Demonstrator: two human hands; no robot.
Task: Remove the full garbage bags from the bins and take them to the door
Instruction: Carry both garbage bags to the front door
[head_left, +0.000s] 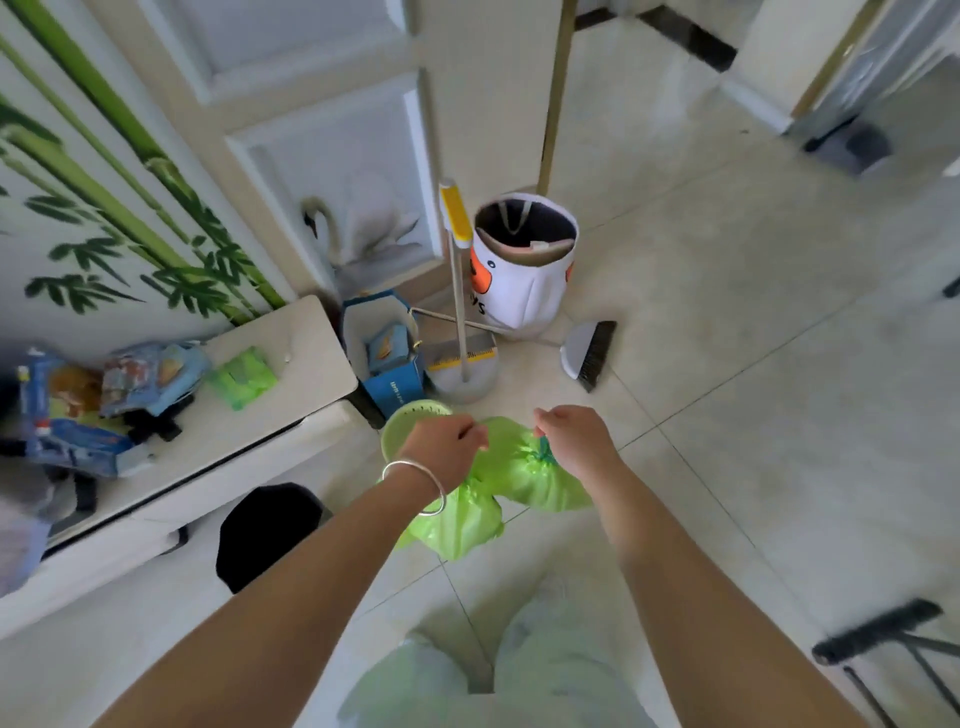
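Note:
A full, light-green garbage bag (511, 480) hangs just above the tiled floor in the middle of the view, beside a small pale-green bin (402, 423) at its upper left. My left hand (447, 449), with a silver bangle on the wrist, grips the bag's gathered top on the left side. My right hand (574, 439) pinches the top on the right side, next to a darker green drawstring knot (543, 453). Both hands are curled round the plastic. The lower part of the bag bulges beneath my left wrist.
A white cabinet (291, 343) with snack packets stands at left, a black bin (270, 530) below it. Ahead stand a blue box (397, 387), a dustpan with a yellow-topped handle (460, 322), a brush (589, 353) and a white duck-print basket (524, 265). A white door (332, 130) lies behind them.

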